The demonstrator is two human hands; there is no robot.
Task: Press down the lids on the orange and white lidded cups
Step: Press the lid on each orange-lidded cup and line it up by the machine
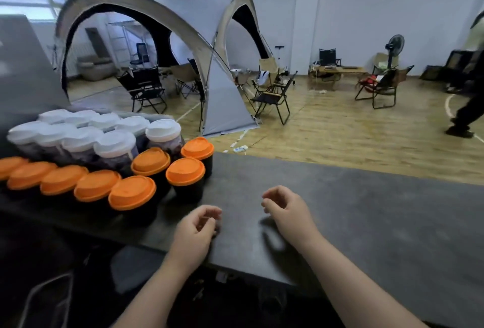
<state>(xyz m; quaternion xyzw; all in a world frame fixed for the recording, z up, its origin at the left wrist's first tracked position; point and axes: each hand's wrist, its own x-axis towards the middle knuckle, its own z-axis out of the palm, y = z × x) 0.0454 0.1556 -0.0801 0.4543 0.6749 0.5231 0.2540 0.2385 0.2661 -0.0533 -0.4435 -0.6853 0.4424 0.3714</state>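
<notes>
The left hand and right hand hover over the table, fingers loosely curled, holding nothing. The orange-lidded cups stand to the left of the left hand, with the white-lidded cups beyond them. It seems best to lay a flat palm squarely on the nearest orange lid and press straight down, so that no cup tips.

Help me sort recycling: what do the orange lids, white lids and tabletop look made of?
Orange lids: probably moulded plastic, smooth with a soft sheen and raised rim. White lids: likely plastic too, same moulded shape, duller. Tabletop: dark grey, matt, faintly mottled; material unclear.
</notes>
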